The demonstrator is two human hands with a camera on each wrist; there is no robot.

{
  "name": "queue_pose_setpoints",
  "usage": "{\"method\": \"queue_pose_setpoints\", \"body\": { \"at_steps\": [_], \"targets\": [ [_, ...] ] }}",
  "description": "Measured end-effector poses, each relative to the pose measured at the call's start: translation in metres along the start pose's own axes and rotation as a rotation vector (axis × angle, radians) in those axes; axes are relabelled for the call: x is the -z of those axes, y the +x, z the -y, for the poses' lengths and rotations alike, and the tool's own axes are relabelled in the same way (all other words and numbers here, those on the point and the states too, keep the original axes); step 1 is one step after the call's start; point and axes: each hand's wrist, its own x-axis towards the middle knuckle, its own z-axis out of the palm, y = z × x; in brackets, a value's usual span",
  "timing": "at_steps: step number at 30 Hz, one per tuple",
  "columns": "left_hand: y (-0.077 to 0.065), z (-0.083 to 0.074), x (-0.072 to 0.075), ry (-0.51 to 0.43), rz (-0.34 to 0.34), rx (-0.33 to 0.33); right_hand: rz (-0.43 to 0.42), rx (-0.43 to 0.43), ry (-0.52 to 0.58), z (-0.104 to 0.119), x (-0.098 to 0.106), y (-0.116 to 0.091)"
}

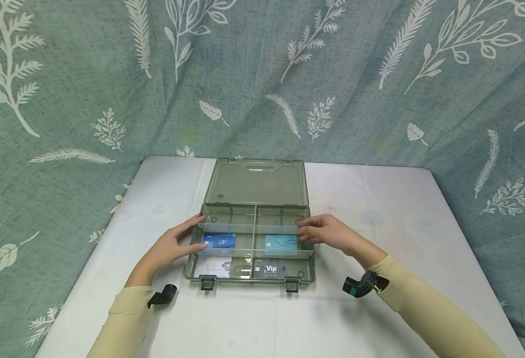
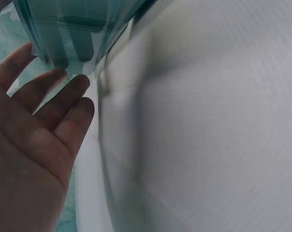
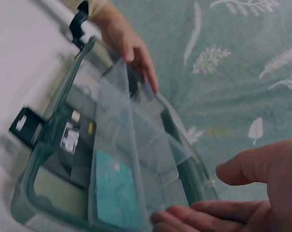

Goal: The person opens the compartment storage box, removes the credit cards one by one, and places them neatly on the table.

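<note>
A translucent grey-green compartment box (image 1: pixel 249 282) stands on the table with its lid (image 1: pixel 255 186) swung back. In its middle row lie a blue VIP card (image 1: pixel 219 240) and a turquoise VIP card (image 1: pixel 280 244). The front row has a white VIP card (image 1: pixel 215 267) on the left and a dark grey Vip card (image 1: pixel 269 269) on the right. My left hand (image 1: pixel 168 248) spreads thumb and fingers at the box's left side. At the right side my right hand (image 1: pixel 329 232) has its fingertips over the edge, near the turquoise card. Neither hand grips a card.
Two black latches (image 1: pixel 292 285) hang from the box's front edge. A white cloth covers the table (image 1: pixel 244 328). Behind and beside it hangs a green leaf-patterned curtain (image 1: pixel 244 99). Each wrist wears a black camera (image 1: pixel 363 284).
</note>
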Motion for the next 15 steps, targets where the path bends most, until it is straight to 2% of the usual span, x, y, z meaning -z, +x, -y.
{"method": "queue_pose_setpoints", "body": {
  "at_steps": [4,11,15],
  "targets": [
    [-0.0008,0.0056,-0.0003,-0.021,0.007,-0.022,0.076,-0.049,0.055,0.0030,-0.0010,-0.0006],
    [-0.0020,0.0087,0.0001,-0.074,0.023,-0.049,0.181,-0.111,0.225,0.0030,-0.0042,0.0025],
    [-0.0017,0.0102,0.0000,-0.092,0.030,-0.048,0.191,-0.143,0.206,0.0044,-0.0049,0.0045]
  ]
}}
